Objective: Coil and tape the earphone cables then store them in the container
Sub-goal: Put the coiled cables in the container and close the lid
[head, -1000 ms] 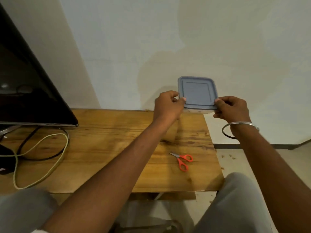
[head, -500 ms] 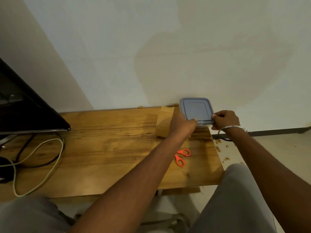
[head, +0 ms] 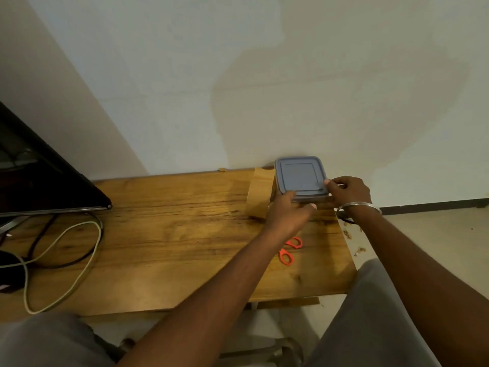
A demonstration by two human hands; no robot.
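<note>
A square container with a grey-blue lid (head: 300, 176) sits at the far right corner of the wooden table (head: 172, 234), close to the wall. My left hand (head: 287, 213) grips its near left corner, thumb on the lid. My right hand (head: 348, 190) grips its right side, thumb on top of the lid. A roll of brown tape (head: 259, 193) stands on edge just left of the container. No earphone cable is visible; the container's inside is hidden by the lid.
Orange-handled scissors (head: 289, 250) lie on the table below my left forearm. A dark monitor (head: 39, 176) stands at the left, with a pale cable (head: 79, 260) and a black cable looping beneath it. My knees are under the table's near edge.
The container, held in the air before the wall, has come down onto the table's far right corner. Both hands stay on it, and the tape roll has come into view.
</note>
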